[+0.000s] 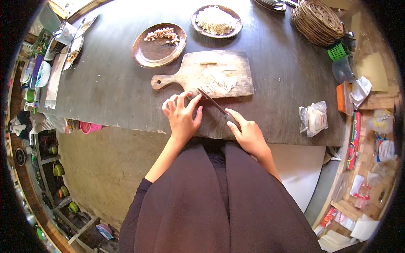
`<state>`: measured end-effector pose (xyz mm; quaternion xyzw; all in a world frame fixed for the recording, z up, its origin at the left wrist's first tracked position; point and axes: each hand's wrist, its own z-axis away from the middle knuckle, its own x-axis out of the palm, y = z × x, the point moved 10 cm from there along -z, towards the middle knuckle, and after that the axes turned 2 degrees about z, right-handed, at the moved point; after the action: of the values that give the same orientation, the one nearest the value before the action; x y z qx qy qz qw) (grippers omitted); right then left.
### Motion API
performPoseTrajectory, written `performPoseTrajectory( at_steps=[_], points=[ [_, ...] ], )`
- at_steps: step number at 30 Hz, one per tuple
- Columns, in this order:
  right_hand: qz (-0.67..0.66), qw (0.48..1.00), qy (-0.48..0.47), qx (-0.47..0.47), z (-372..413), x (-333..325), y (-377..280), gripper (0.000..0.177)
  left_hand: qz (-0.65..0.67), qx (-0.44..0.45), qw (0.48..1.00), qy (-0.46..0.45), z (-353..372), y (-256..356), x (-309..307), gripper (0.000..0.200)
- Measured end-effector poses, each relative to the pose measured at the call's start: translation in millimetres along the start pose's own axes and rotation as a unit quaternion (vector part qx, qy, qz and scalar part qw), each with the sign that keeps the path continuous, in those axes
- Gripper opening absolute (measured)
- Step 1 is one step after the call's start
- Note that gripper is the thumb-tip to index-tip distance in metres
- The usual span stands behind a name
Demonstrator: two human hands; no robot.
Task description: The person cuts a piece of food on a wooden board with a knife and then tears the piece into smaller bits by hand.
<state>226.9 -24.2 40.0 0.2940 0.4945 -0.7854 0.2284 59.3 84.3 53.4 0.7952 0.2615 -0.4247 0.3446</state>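
My right hand is wrapped round the handle of a knife, whose blade slants up and left over the near edge of a wooden cutting board. Close by the knife tip is my left hand, fingers bent and apart, thumb spread, fingertips at the board's near edge. Thin pale shreds lie in a loose heap on the board, and a pale stick lies near its far side.
Beyond the board stand a brown plate with small diced pieces and another plate heaped with pale shreds. A plastic-wrapped white block sits on the right of the dark table. Woven baskets are stacked at back right.
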Motion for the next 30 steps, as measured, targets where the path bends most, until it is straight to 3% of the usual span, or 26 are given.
performPoseTrajectory(
  at_steps=[30],
  points=[
    [0.06, 0.995, 0.053, -0.052, -13, 4, -14, 0.046, -0.002, 0.012, 1.0, -0.01, -6, 0, 1, 0.04]
  ],
)
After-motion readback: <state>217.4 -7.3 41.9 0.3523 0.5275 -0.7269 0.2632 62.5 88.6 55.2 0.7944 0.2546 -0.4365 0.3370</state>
